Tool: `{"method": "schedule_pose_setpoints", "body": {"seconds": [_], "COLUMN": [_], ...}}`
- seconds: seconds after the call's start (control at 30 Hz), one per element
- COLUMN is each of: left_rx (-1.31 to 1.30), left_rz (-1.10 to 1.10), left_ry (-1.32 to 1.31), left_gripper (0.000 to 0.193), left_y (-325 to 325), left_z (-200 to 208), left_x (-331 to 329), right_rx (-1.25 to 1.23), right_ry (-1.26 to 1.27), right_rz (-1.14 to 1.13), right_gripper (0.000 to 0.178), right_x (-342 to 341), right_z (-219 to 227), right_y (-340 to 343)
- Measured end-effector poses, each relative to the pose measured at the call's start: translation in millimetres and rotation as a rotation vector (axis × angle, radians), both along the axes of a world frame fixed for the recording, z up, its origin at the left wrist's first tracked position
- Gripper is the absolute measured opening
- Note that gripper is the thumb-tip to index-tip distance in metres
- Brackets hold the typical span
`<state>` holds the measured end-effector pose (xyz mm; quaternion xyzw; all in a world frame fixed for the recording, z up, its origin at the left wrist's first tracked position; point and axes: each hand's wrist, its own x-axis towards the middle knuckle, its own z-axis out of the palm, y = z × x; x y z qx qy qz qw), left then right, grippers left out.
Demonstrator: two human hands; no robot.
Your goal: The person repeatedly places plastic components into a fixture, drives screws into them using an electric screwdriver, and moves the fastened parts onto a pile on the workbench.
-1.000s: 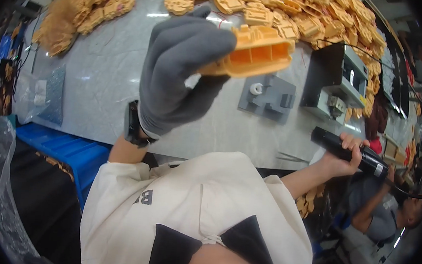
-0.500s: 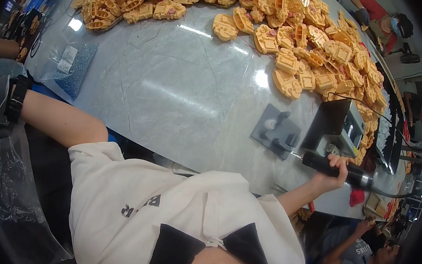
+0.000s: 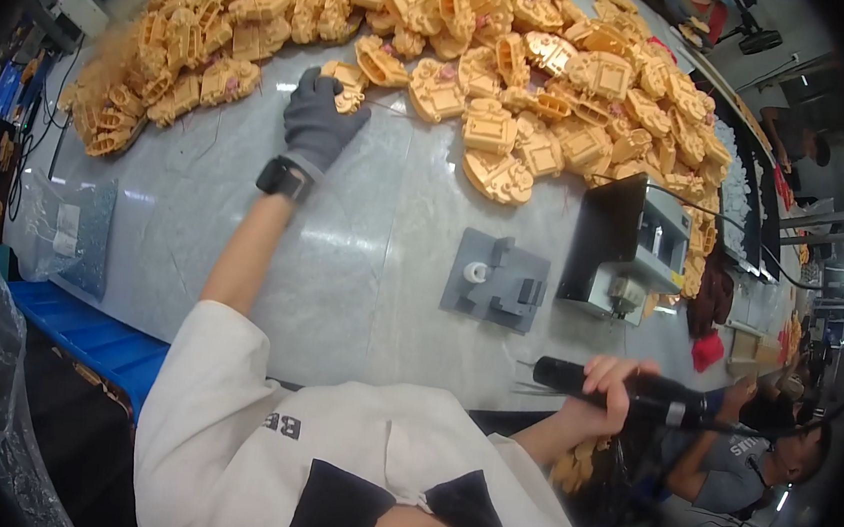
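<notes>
My left hand [image 3: 324, 122], in a grey glove, reaches to the front edge of the heap. Its fingers are closed on a yellow-orange molded plastic part [image 3: 351, 81], covering part of it. My right hand [image 3: 610, 388] is bare and wrapped round a black electric screwdriver [image 3: 666, 397]. That tool lies sideways near the table's front edge, its bit toward the left. A grey fixture block [image 3: 497, 280] with a round white post stands on the table, left of and beyond the screwdriver, apart from both hands.
A large pile of molded parts [image 3: 599, 73] spans the far side. A black-and-grey box-shaped device [image 3: 634, 252] stands right of the fixture. At left are a bag of small bluish pieces [image 3: 88, 234] and a blue tray [image 3: 85, 329]. A co-worker [image 3: 741, 462] sits at right.
My left hand has come from the far left to the pile and taken hold of a part. The screwdriver in my right hand has drawn back from the fixture toward me.
</notes>
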<state>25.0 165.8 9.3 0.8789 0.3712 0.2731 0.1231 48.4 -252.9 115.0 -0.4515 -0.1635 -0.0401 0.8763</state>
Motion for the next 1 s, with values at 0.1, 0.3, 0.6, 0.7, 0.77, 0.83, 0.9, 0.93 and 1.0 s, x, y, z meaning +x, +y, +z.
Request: {"method": "schedule_pose_setpoints", "body": {"seconds": [0.1,0.3,0.6,0.7,0.77,0.83,0.9,0.93,1.0], "left_rx": [-0.107,-0.226,-0.488,-0.256,-0.210,-0.164,-0.112,-0.114,-0.402], "left_rz": [-0.010,-0.265,-1.053,-1.017,-0.991,-0.960,-0.970,-0.974,-0.951], "left_ry": [0.154,-0.259,-0.357,-0.077,-0.057,-0.038,-0.023,-0.022,0.020], "left_gripper": [0.045,0.039,0.057,0.042,0.041,0.040,0.039,0.039,0.041], "left_y": [7,-53,-180,-200,-210,-213,-210,-210,-204], "left_z": [17,-11,58,27,23,24,26,25,26], "left_x": [7,-89,-2,39,38,41,43,42,37], "right_rx": [-0.166,-0.149,-0.178,-0.174,-0.216,-0.218,-0.191,-0.187,-0.166], "right_ry": [0.226,0.094,0.102,0.094,0.109,0.088,0.135,0.145,0.136], "right_rz": [-0.457,-0.252,-0.362,-0.432,-0.473,-0.463,-0.516,-0.519,-0.496], "right_gripper": [0.040,0.042,0.042,0.039,0.037,0.037,0.042,0.042,0.042], "right_x": [7,21,40,41,38,40,44,46,47], "right_z": [-41,-61,-40,-37,-41,-44,-45,-44,-43], "right_y": [34,85,29,9,-6,-13,-8,-7,-5]}}
